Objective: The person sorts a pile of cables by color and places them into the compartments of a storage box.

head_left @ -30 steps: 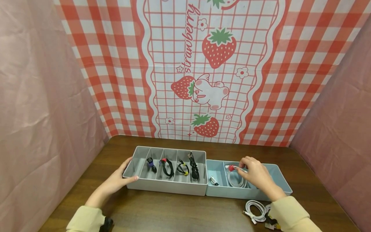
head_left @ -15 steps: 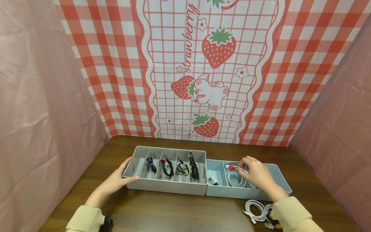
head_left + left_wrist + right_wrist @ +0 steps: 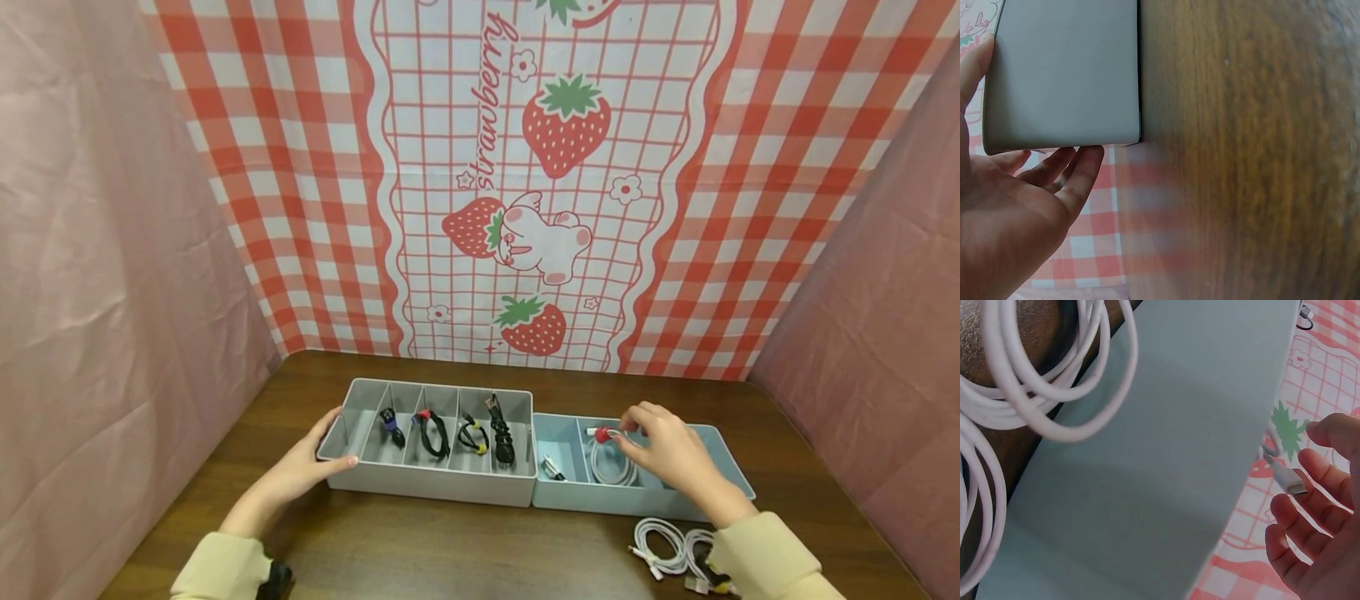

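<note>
My left hand point(image 3: 303, 462) holds the near left corner of a grey divided box point(image 3: 431, 485). Its thumb lies at the front rim and its other fingers bend against the end wall, as the left wrist view shows. Over a light blue divided box point(image 3: 592, 497), my right hand point(image 3: 667, 446) hovers with loosely bent fingers. A coiled white cable with a red tie point(image 3: 602, 434) lies in the blue box beside its fingertips. In the right wrist view a white connector point(image 3: 1291, 481) shows right by the fingers, with thumb and fingertips apart.
Several tied black cables point(image 3: 432, 437) lie in separate compartments of the grey box. A small white connector piece point(image 3: 553, 468) is in the blue box's left compartment. Coiled white cables point(image 3: 660, 546) lie on the wooden table point(image 3: 450, 550) in front, partly under the right sleeve.
The right hand and sleeve have shifted slightly right, uncovering more of the coil on the table. The red tie has moved slightly right too. The left hand has stayed put.
</note>
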A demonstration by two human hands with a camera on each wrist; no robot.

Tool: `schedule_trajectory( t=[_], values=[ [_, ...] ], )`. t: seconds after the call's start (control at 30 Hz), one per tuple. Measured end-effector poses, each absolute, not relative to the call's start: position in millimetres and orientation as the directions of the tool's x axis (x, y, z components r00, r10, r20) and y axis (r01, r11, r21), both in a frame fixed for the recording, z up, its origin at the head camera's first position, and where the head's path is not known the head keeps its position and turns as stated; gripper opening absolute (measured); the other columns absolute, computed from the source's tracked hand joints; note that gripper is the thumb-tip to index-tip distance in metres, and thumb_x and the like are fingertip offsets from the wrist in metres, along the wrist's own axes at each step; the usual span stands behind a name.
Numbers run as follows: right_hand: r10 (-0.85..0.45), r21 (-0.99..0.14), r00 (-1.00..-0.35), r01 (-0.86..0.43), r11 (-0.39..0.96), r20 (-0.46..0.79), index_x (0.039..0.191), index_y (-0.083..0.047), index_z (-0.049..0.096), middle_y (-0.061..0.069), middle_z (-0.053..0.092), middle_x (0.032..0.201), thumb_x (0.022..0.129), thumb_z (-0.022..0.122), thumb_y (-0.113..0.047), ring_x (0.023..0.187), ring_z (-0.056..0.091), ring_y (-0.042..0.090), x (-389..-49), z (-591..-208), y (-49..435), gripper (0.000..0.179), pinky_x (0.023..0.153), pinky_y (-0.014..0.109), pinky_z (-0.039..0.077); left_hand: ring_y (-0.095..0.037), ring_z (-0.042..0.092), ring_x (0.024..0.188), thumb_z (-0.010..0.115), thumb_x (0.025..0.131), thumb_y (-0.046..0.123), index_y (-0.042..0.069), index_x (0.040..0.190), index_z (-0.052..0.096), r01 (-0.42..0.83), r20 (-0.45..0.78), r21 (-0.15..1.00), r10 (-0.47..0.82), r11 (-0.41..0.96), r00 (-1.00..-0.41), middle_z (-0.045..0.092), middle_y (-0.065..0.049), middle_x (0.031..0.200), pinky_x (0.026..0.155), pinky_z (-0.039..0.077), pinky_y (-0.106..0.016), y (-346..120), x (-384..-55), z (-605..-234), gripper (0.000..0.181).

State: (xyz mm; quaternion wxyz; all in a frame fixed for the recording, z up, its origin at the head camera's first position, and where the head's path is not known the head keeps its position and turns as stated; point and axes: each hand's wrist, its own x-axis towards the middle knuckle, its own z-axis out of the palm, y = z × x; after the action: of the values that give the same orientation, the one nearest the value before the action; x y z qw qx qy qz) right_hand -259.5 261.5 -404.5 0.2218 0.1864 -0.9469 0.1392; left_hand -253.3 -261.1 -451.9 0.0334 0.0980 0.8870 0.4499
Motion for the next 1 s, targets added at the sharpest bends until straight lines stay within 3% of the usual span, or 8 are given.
schedule_trajectory(
  t=[0.53,0.77,1.0],
  values=[
    [-0.334,-0.130,-0.776,-0.466,0.875,0.534,0.080,-0.021,0.062,-0.007,0.056,0.077,0.070,0.082,-0.021,0.068,0.053,0.011,-240.7,-387.0,263.7,0.022,0.052,0.025,0.040,-0.047,0.020,0.137,0.070,0.084,0.035,0.011,0.151,0.013,0.143,0.031,0.803,0.199,0.578,-0.979,0.017,-0.027,0.152,0.104,0.022,-0.063,-260.8,-252.4,-452.3,0.091],
    [-0.343,-0.097,-0.743,-0.478,0.873,0.574,0.080,-0.024,0.060,-0.012,0.053,0.076,0.069,0.082,-0.022,0.070,0.052,0.008,-230.9,-381.4,265.5,0.025,0.054,0.025,0.043,-0.044,0.031,0.132,0.071,0.085,0.025,0.007,0.151,0.012,0.169,0.057,0.833,0.222,0.527,-0.973,0.023,-0.029,0.149,0.101,0.031,-0.058,-259.1,-250.4,-450.3,0.090],
    [-0.354,-0.067,-0.692,-0.502,0.862,0.628,0.078,-0.023,0.061,-0.013,0.054,0.075,0.065,0.083,-0.020,0.069,0.052,0.007,-222.8,-380.2,267.9,0.026,0.053,0.025,0.044,-0.043,0.032,0.132,0.070,0.085,0.028,0.007,0.151,0.012,0.156,0.045,0.834,0.216,0.529,-0.975,0.023,-0.028,0.149,0.102,0.031,-0.057,-259.4,-251.6,-450.2,0.091]
  ],
)
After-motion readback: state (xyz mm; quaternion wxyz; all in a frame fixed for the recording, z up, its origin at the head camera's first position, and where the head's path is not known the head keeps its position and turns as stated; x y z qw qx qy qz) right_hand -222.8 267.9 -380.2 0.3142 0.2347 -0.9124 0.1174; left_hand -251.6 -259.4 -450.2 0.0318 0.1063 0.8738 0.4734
